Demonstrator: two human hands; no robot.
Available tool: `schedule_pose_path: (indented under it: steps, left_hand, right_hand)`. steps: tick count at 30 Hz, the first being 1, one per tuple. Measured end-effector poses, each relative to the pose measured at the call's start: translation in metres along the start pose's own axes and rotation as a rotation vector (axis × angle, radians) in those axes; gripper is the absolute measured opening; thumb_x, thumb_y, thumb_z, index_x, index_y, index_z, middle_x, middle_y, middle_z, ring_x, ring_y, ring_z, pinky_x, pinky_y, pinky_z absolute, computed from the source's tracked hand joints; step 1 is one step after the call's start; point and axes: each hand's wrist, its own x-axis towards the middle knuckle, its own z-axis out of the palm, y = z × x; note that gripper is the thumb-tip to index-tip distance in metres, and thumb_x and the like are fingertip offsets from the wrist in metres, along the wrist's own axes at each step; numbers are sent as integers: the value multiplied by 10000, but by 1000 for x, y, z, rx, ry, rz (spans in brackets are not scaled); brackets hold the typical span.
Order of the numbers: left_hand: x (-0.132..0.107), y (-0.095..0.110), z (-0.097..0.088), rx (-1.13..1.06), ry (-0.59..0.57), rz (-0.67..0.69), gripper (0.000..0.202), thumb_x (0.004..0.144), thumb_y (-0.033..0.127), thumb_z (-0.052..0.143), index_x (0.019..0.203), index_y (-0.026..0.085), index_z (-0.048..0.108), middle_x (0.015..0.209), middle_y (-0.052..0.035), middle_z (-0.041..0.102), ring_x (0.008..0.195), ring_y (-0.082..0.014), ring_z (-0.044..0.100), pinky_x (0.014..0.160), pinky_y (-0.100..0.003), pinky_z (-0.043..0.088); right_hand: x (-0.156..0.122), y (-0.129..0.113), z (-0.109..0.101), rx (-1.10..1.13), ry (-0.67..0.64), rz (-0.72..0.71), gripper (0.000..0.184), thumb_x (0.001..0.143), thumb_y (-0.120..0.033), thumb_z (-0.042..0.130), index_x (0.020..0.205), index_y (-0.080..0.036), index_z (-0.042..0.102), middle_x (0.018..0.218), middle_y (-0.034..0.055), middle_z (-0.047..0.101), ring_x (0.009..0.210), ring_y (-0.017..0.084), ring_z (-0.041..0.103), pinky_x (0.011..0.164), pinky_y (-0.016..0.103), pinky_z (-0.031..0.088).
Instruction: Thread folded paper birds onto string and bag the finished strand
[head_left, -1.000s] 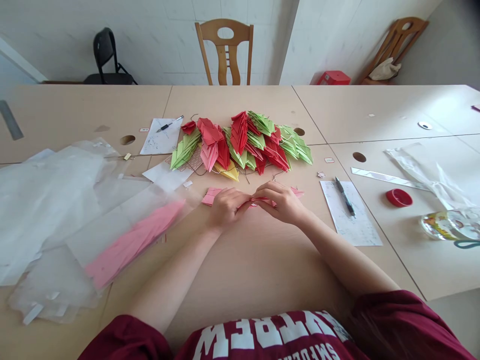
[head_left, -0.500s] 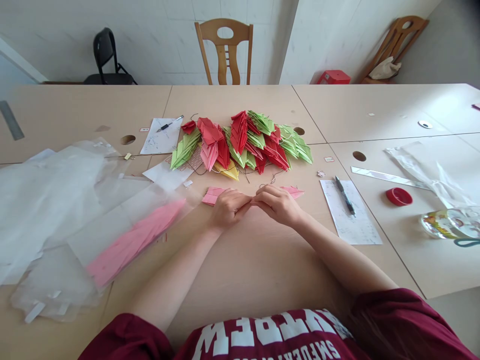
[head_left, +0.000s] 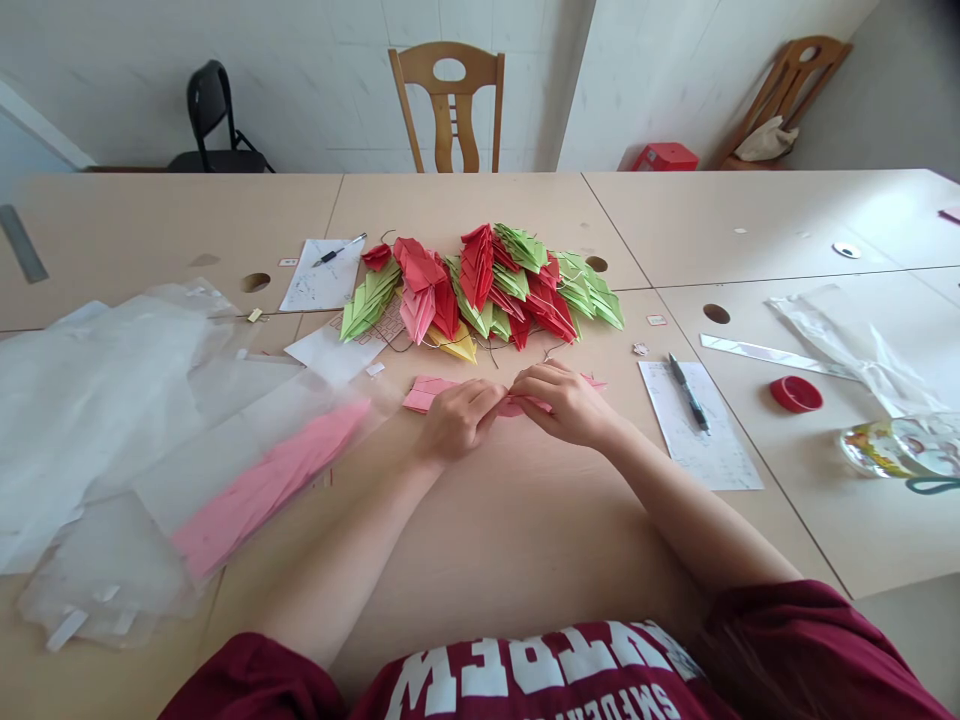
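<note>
Both hands meet low over the desk (head_left: 510,520), the left hand (head_left: 456,418) and right hand (head_left: 566,403) each pinching one folded pink paper piece (head_left: 517,405) between them; it lies just before the heap of red and green folded pieces (head_left: 487,285).

Left hand (head_left: 454,418) and right hand (head_left: 564,402): together on the light wooden table (head_left: 510,520), fingers pinching a small folded pink paper piece (head_left: 517,406). Flat pink folded papers (head_left: 425,392): just beyond the left hand. Heap of red, green, pink and yellow folded paper shapes (head_left: 487,285): farther back. Clear plastic sleeve holding pink paper sheets (head_left: 259,485): left. Black pen on a printed white sheet (head_left: 688,392): right. Red round lid (head_left: 796,394): far right.
</note>
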Motion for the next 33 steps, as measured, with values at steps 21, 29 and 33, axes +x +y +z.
schedule_pose_path:
  steps: [21,29,33]
  left_hand:
    - [-1,5,0,-316,201,-342,153,915,265,546,837,153,615,696,-11,638,578,-86,539,557,-191,418]
    - [0,9,4,-470,36,-411,204,851,330,644,910,163,745,786,-22,731,663,-126,615,603,-217,455]
    - [0,8,2,-476,6,-395,206,865,329,624,884,164,745,713,-5,694,617,-104,555,578,-213,421]
  right_hand:
    - [-4,20,-31,139,66,130,98,843,-128,511,818,-202,569,816,39,618,745,170,565,684,311,463]
    - [1,5,-20,128,49,83,78,888,-198,559,848,-218,623,819,20,684,744,162,606,791,350,461]
    - [3,5,-19,103,55,52,103,877,-183,551,841,-225,638,802,5,696,725,156,611,863,381,432]
